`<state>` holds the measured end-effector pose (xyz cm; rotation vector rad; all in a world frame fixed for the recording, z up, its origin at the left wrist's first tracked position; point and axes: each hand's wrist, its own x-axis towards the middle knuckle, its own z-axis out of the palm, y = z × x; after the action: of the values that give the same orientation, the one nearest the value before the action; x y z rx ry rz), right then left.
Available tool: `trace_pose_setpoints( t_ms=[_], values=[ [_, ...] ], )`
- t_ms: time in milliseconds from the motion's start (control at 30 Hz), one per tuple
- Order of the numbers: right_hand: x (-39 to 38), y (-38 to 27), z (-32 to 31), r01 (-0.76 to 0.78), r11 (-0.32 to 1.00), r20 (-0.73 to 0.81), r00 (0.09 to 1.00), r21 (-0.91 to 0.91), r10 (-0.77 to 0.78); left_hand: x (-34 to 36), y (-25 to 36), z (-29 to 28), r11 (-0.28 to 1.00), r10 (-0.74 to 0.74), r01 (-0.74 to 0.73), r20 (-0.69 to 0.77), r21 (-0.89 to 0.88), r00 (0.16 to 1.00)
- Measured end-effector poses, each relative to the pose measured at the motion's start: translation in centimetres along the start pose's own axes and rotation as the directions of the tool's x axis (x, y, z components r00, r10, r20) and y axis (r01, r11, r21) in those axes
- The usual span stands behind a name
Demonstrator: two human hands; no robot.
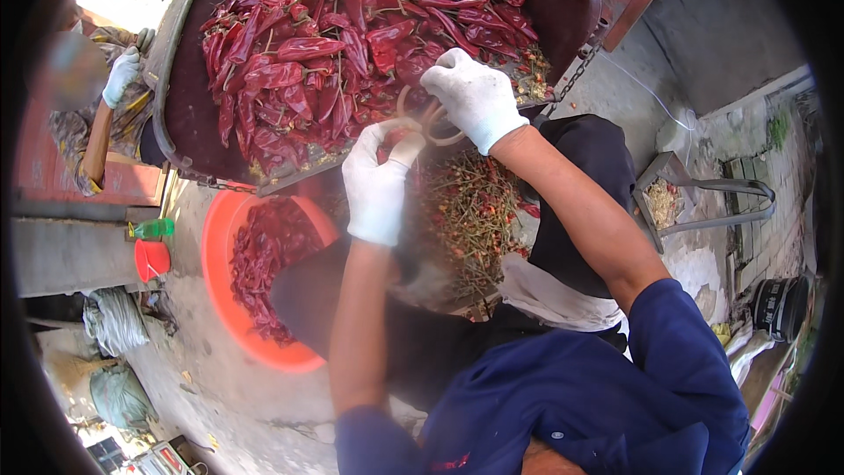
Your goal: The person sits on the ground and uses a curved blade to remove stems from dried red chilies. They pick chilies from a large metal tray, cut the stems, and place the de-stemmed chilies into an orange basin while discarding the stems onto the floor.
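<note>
Grey concrete floor [237, 413] underlies the work area, worn and littered. At the point of work, a set of pale rings [430, 118], blurred and resembling scissor handles, is held up between my hands, just in front of the heaped red peppers [360, 44]. My left hand [378, 167], in a white glove, has thumb and fingertips pinched together on the rings; red shows through the gap behind them, and I cannot tell whether it is a pepper in my hold or the heap beyond. My right hand [475, 101], gloved likewise, has its fingers bent beside the rings; I cannot tell whether they grip. The heap lies in a large dark trough [576, 0], with a chain [582, 63] at its right corner. Below my hands, a pile of stems [475, 220] lies between my legs, and a white cloth [563, 286] is near it. To the left of the pile, an orange basin [225, 299] contains more red peppers. To the right, a dustpan-like metal scoop [655, 227] contains pale debris. Further left, a co-worker's gloved hand [120, 77] is raised beside the trough; below that person, a green bottle [154, 228] is near a small red bucket [151, 259]. At far right, a black bucket [781, 308] is noted.
</note>
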<state>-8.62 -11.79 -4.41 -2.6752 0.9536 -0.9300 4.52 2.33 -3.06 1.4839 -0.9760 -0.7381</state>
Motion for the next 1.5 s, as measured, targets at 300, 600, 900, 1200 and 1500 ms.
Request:
trace_pose_setpoints(
  t_ms=[300, 600, 900, 1200, 1500],
  values=[
    [-0.4, 0.7, 0.1, 0.025, 0.994, 0.139, 0.990, -0.110, -0.010, 0.1, 0.7, -0.1, 0.999, -0.043, 0.044, -0.060, 0.013, 0.997],
    [-0.4, 0.6, -0.6, -0.050, 0.998, 0.246, 0.968, -0.027, 0.055, -0.3, 2.5, 0.3, 0.993, -0.104, 0.106, -0.054, 0.044, 0.993],
    [0.2, 1.1, -0.7, -0.309, 0.924, 0.283, 0.928, 0.226, 0.241, -0.2, 1.8, 0.2, 0.972, 0.041, -0.026, -0.061, 0.232, 0.997],
    [0.4, 0.8, -2.9, -0.725, 0.120, 0.688, 0.684, 0.679, 0.244, 0.1, 1.5, 0.7, 0.922, 0.296, -0.275, -0.039, 0.274, 0.954],
    [-1.7, -1.0, -5.5, -0.691, 0.040, 0.689, 0.723, 0.722, 0.051, 0.0, 1.9, 0.5, 0.966, 0.190, -0.186, -0.006, 0.179, 0.982]
  ],
)
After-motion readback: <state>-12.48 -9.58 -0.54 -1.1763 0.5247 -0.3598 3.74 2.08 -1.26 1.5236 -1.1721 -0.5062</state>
